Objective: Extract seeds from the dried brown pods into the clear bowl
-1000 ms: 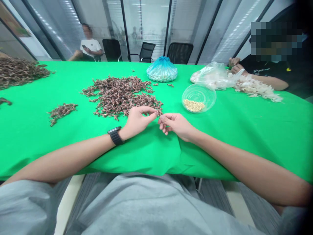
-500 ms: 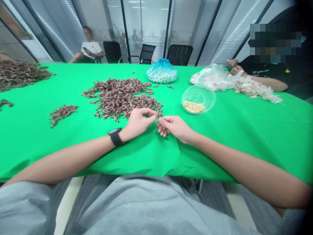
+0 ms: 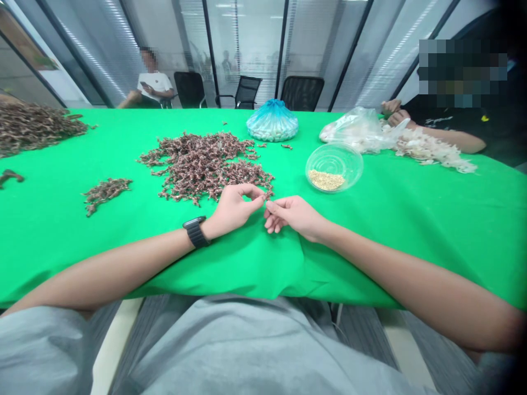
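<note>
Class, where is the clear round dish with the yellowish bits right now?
In the head view, the dish sits on the green cloth, right of centre, beyond the right hand and in front of the pale plastic bag.

The left hand [image 3: 234, 209] and right hand [image 3: 300, 216] are pinching, fingertips [image 3: 260, 201] nearly meeting, while both forearms [image 3: 135, 263] are angling inward.
</note>
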A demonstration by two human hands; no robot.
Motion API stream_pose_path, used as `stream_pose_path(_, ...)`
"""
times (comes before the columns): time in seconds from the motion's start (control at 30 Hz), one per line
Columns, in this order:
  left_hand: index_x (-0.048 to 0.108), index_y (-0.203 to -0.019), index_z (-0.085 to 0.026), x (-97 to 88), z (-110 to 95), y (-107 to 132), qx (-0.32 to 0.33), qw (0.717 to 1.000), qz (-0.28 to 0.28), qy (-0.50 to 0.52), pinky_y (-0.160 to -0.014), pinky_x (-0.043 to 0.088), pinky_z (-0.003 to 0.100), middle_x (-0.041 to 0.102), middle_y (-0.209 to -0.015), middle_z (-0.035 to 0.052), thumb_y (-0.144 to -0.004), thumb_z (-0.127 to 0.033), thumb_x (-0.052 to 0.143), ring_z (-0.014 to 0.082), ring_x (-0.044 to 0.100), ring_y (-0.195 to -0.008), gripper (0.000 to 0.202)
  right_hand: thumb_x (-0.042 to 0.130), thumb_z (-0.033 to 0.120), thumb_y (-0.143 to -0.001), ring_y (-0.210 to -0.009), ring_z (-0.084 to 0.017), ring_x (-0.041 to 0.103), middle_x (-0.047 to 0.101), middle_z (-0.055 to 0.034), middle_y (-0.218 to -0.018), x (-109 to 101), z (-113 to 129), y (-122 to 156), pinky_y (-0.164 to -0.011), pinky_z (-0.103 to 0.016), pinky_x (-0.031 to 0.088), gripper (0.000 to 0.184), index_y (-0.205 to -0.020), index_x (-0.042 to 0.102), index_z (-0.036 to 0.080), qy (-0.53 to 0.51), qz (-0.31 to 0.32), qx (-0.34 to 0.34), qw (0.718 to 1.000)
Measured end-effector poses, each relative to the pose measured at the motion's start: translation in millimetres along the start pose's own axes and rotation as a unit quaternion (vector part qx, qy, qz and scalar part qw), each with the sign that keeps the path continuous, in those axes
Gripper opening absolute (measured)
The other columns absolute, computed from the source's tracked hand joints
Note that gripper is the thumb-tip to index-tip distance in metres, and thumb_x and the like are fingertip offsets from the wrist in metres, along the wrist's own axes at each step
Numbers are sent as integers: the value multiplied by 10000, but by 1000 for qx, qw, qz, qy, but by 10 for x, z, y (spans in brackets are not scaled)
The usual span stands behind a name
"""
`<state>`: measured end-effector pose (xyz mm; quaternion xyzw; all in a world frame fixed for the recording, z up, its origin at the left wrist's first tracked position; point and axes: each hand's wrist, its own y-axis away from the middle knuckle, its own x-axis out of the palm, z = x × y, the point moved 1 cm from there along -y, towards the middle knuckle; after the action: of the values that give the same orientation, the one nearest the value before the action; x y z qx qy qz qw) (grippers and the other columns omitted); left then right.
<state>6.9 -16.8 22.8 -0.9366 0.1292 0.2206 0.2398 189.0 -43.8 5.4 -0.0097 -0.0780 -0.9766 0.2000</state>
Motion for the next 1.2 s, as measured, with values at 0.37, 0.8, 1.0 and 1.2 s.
stream_pose_path(0.37, 716, -793, -167, 16, 39, 30, 129, 987, -51, -86, -777, 517, 279, 752, -823, 34, -853, -219, 653, 156, 682, -788, 101, 819, 686, -669, -550, -138, 698, 733, -58, -626, -9, 12, 4, -504, -199, 510, 572, -723, 684, 133, -23, 9, 17, 1000)
stream_pose_path(0.8, 745, -843, -174, 3, 73, -5, 126, 986, -43, -96, -784, 528, 275, 774, -866, 33, -866, -224, 654, 159, 702, -805, 106, 810, 667, -702, -575, -136, 698, 736, -51, -654, -27, 11, 5, -522, -202, 513, 547, -750, 684, 137, -36, 11, 9, 999)
stream_pose_path(1.0, 763, -894, -170, -1, 95, -20, 102, 992, -34, -67, -808, 544, 283, 787, -893, 37, -886, -265, 651, 172, 723, -832, 147, 792, 625, -764, -586, -140, 706, 746, -57, -683, -52, -15, -9, -521, -207, 522, 495, -780, 691, 140, -43, 5, 5, 999)
stream_pose_path(1.2, 760, -932, -163, 7, 107, -26, 91, 994, -20, -49, -843, 550, 292, 790, -937, 45, -893, -283, 649, 183, 731, -877, 168, 773, 591, -807, -587, -141, 707, 747, -60, -688, -56, -18, -10, -517, -207, 523, 460, -794, 690, 139, -43, 0, 7, 999)
